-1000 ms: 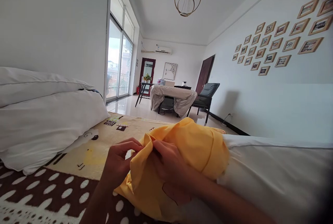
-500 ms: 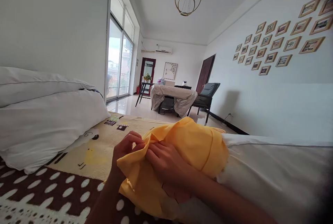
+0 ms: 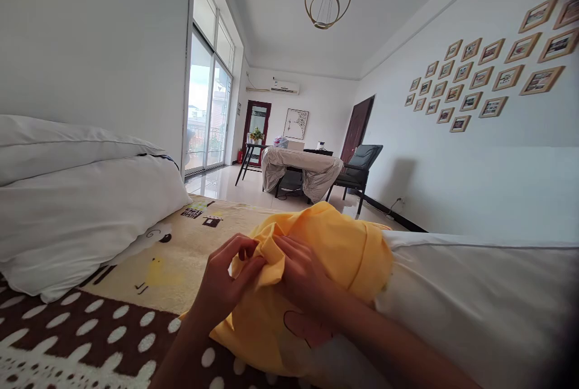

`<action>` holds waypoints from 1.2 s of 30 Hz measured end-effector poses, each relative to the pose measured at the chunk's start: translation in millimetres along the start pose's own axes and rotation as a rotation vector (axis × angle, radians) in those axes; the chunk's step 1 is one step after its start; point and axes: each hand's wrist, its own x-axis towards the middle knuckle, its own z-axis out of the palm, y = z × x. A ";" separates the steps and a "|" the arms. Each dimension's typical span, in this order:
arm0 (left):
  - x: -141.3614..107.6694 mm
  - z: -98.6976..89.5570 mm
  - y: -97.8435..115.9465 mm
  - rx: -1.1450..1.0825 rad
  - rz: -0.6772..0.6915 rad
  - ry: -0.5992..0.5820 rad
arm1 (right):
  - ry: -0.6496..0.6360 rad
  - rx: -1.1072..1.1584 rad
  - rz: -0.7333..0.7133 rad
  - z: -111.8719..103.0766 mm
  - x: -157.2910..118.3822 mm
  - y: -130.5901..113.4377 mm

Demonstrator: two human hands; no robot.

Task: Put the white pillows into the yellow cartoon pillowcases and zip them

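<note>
A yellow pillowcase [image 3: 328, 244] with a pink printed patch lies bunched in front of me, over the near end of a white pillow [image 3: 461, 292]. My left hand [image 3: 226, 274] pinches a fold of its edge between thumb and fingers. Close beside it, my right hand [image 3: 303, 268] grips the gathered fabric, its fingertips partly hidden in the folds. Both hands are nearly touching at the bunched edge. How far the pillow reaches inside the fabric is hidden.
A beige and brown dotted blanket [image 3: 131, 316] spreads underneath. White bedding [image 3: 81, 202] is piled at the left. Beyond stand a covered table [image 3: 303, 160], a dark armchair [image 3: 362, 166] and a small stand [image 3: 248, 157] with a plant. Sliding glass doors [image 3: 208, 99] are at left.
My left hand has moved slightly right and turned, with the pillowcase edge now folded up between both hands. The loose flap that hung at the left has been gathered in.
</note>
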 end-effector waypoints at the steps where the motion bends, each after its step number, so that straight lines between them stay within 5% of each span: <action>1: 0.6 -0.4 -0.5 -0.022 -0.025 -0.006 | -0.036 0.038 0.019 -3.4 1.3 -0.9; 4: 2.1 -1.1 -2.3 -0.199 -0.114 0.012 | -0.074 0.168 0.114 -17.7 10.2 0.6; 7: 3.3 -2.3 -3.5 -0.422 -0.228 0.052 | -0.043 0.060 0.202 -30.4 23.2 12.3; 12: 2.7 -6.5 -7.3 -0.642 -0.393 0.140 | -0.360 -0.139 0.236 -32.3 34.6 41.9; 15: 2.3 -8.8 -10.5 -0.745 -0.492 0.198 | -0.434 -0.150 0.274 -28.9 32.8 56.3; 22: 6.1 -10.0 -3.7 -0.777 -0.580 0.257 | -0.146 -0.220 0.293 -33.9 27.0 71.0; 27: 7.8 -11.2 -2.9 -0.716 -0.582 0.339 | -0.061 -0.332 0.230 -36.3 31.9 55.8; 36: -4.6 -26.0 19.2 -0.407 -0.303 0.419 | -0.259 0.170 0.092 -11.3 55.9 -7.4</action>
